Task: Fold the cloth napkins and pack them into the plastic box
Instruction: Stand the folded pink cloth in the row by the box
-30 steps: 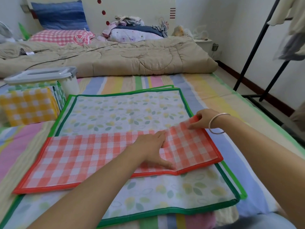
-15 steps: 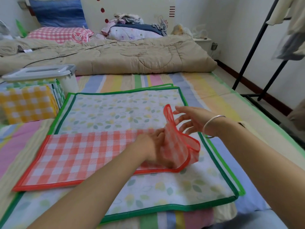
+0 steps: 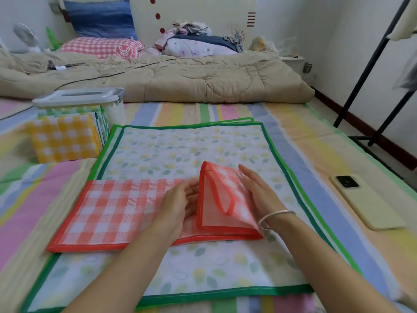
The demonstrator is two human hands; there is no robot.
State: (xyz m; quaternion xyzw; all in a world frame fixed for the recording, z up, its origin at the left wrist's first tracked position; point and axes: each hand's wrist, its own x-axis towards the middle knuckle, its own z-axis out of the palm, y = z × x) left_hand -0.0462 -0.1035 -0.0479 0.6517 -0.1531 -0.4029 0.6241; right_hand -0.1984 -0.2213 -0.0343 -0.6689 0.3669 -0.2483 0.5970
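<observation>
A red-checked napkin [image 3: 112, 208], folded into a long strip, lies on a spread leaf-print napkin with a green border [image 3: 191, 143]. Its right end stands up as a flap, partway over toward the left. My left hand [image 3: 180, 204] rests flat on the strip just left of the flap. My right hand [image 3: 257, 190], with a silver bangle, presses straight fingers against the flap's right side. At the far left, the plastic box [image 3: 115, 109] lies behind a stack of folded napkins, a yellow-checked one [image 3: 63, 138] in front. Its grey lid [image 3: 79, 96] sits on top.
A pale phone [image 3: 365, 202] lies on the striped sheet at the right. A beige quilt [image 3: 180, 77] runs across the bed behind, with pillows and clothes beyond it. A black clothes rack [image 3: 372, 68] stands on the floor at the right.
My right hand lifted the red napkin's right end off the leaf-print napkin and swung it up and to the left. My left hand stayed on the middle of the strip.
</observation>
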